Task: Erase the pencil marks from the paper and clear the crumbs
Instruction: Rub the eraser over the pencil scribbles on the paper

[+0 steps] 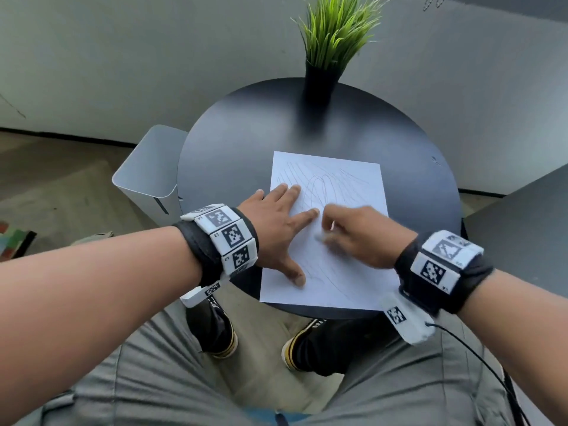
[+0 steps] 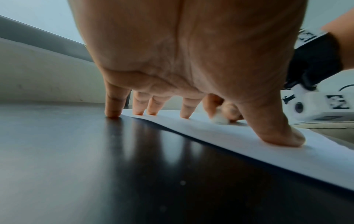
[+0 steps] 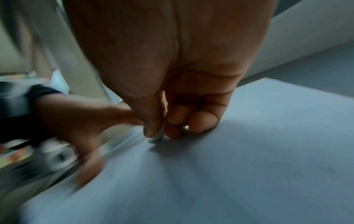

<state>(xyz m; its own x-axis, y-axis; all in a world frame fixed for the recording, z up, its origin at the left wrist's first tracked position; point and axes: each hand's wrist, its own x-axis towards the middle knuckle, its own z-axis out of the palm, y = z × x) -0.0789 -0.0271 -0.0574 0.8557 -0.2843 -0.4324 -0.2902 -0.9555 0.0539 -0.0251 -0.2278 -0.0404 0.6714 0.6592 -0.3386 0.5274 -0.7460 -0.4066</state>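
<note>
paper (image 1: 338, 186) flat on tabletop (image 1: 233, 149), 6 o'clock side. left hand (image 1: 276, 222) spread flat, pressing its 9 o'clock edge. right hand (image 1: 353, 235) pinches eraser (image 2: 220, 119) on paper, blurred.

You have a round black table (image 1: 233, 142) in front of you, its glossy top throwing back pale reflections in the left wrist view. At its far edge stands a tall black pot (image 1: 319, 84) holding a tuft of green grass-like plant (image 1: 336, 29). Just beside the table on your left sits a white bin (image 1: 147, 176) with rounded corners. Behind runs a grey wall (image 1: 123, 56). Below the table edge you see your grey trousers (image 1: 153, 379) and black shoes with yellow soles (image 1: 221, 336).
</note>
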